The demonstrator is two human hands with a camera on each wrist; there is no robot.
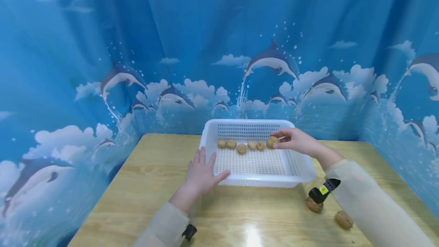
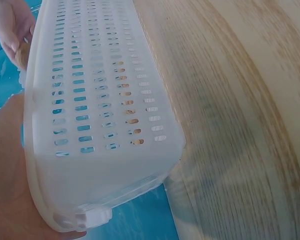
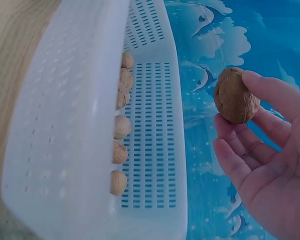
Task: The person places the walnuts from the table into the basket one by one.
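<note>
My right hand (image 1: 298,141) pinches a walnut (image 3: 236,96) between thumb and fingers, over the right side of a white plastic basket (image 1: 253,178). In the right wrist view this walnut is held up above the basket's rim. Several walnuts (image 1: 241,148) lie in a row across the basket floor, toward its far side. My left hand (image 1: 200,172) rests at the basket's near left corner, fingers spread and fairly straight along the rim. From the left wrist, the hand (image 2: 7,165) shows beside the slotted wall (image 2: 90,100), its fingertips largely hidden behind the rim.
On the wooden table (image 1: 147,186), two more walnuts lie to the right of the basket: one walnut (image 1: 314,205) under the right wrist's band, another walnut (image 1: 343,219) beside the right sleeve. A blue dolphin-print curtain (image 1: 205,68) hangs behind and along both sides.
</note>
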